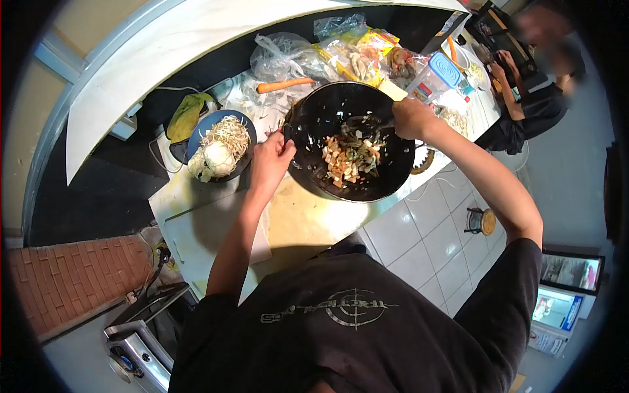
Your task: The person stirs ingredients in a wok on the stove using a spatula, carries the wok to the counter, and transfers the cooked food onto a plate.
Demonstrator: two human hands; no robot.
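Observation:
A large black wok (pixel 386 170) stands tilted toward me on the counter, with diced pale and orange food (pixel 347 159) low inside it. My left hand (pixel 270 159) is closed on the wok's left rim or handle. At the upper right of the wok, my right hand (pixel 414 120) is closed round the handle of a dark utensil whose head reaches into the food. Left of my left hand, a blue plate (pixel 245 156) holds bean sprouts (pixel 229 134) and a pale cauliflower-like piece (pixel 219 157). Behind the wok lies a carrot (pixel 285 85).
Plastic bags (pixel 282 57), a yellow packet (pixel 379 40) and a blue-lidded container (pixel 445 70) crowd the counter's back. A green cloth (pixel 188 116) lies beside the plate. Another person (pixel 540 108) works at the upper right. A stool (pixel 488 221) stands on the tiled floor.

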